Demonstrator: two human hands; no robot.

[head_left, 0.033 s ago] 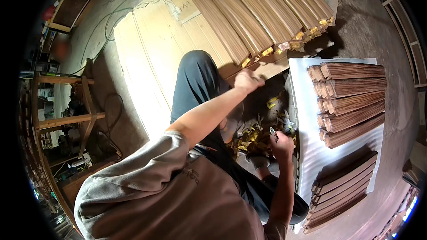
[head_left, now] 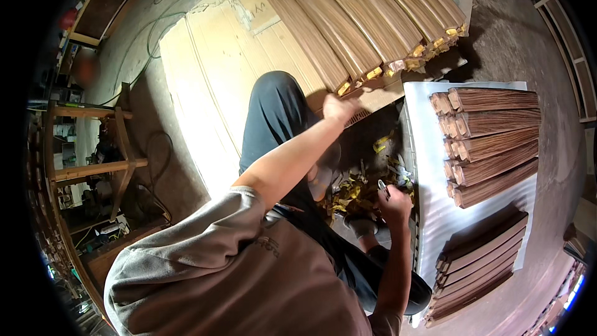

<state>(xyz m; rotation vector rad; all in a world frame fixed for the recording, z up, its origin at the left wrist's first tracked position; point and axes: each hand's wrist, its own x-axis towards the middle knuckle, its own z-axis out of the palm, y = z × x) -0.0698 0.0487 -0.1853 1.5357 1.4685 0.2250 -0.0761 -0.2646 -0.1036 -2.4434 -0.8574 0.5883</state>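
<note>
My left hand (head_left: 341, 109) reaches across in front of my knee, just below the near ends of a row of brown wooden slats (head_left: 348, 31). Its fingers are blurred, and I cannot tell whether anything is in them. Yellow tape scraps (head_left: 373, 73) cling to the slat ends. Lower right, my right hand (head_left: 397, 205) is closed around a small tool (head_left: 384, 186) with a bright metal loop and a dark part; its exact kind is hidden by the fingers. Beside that hand, torn yellow tape (head_left: 351, 194) lies heaped on the floor around my feet.
The slats rest on a cardboard-covered surface (head_left: 211, 87). At right, a white-sheeted surface (head_left: 429, 236) carries bundled wooden pieces (head_left: 494, 143) and a row of darker curved pieces (head_left: 482, 267). A wooden frame (head_left: 93, 171) stands at left, near a hose (head_left: 149, 43).
My left hand has shifted slightly to the left along the slat ends. My right hand and the tool have stayed in nearly the same place.
</note>
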